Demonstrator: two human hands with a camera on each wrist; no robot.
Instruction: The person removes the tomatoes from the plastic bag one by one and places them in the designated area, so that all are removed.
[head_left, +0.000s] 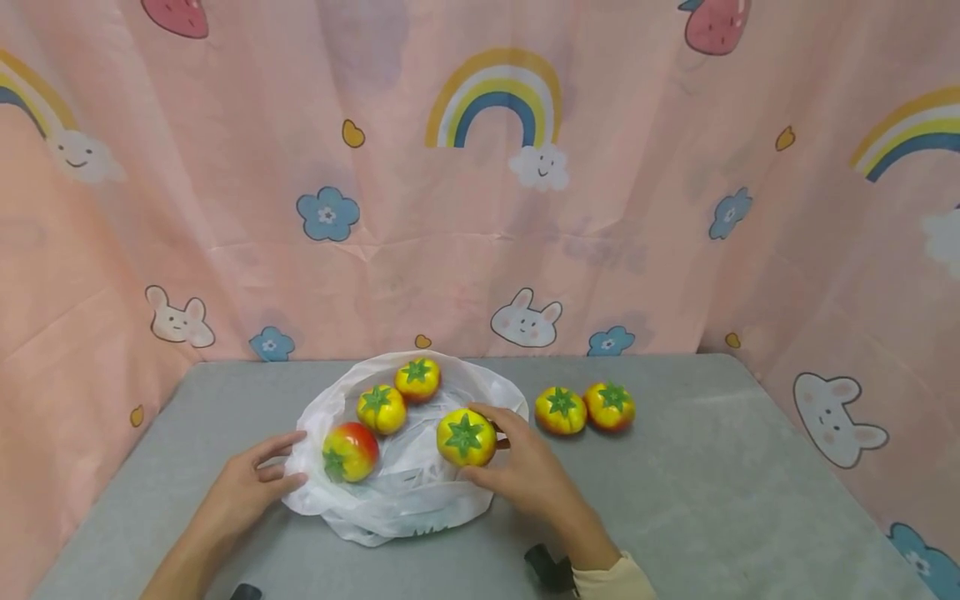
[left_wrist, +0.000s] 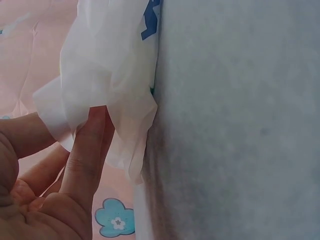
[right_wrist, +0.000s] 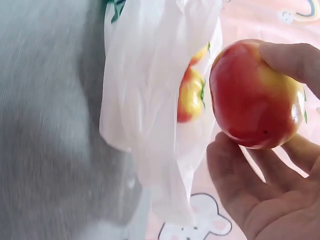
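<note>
A white plastic bag [head_left: 405,508] lies spread on the grey table with its mouth facing up. Inside are three red-yellow tomatoes: one at the left [head_left: 350,452], one in the middle [head_left: 382,409] and one at the back [head_left: 417,380]. The left hand [head_left: 243,492] holds the bag's left rim; in the left wrist view the fingers [left_wrist: 82,160] pinch the thin plastic [left_wrist: 132,120]. Over the bag's right side, the right hand [head_left: 536,471] grips a fourth tomato [head_left: 466,437]. The right wrist view shows thumb and fingers round its red underside [right_wrist: 252,95], beside the bag [right_wrist: 142,95].
Two more tomatoes [head_left: 561,411] [head_left: 610,407] sit side by side on the table [head_left: 712,483], right of the bag. A pink curtain [head_left: 405,283] with printed rainbows and rabbits hangs behind the table and at both sides.
</note>
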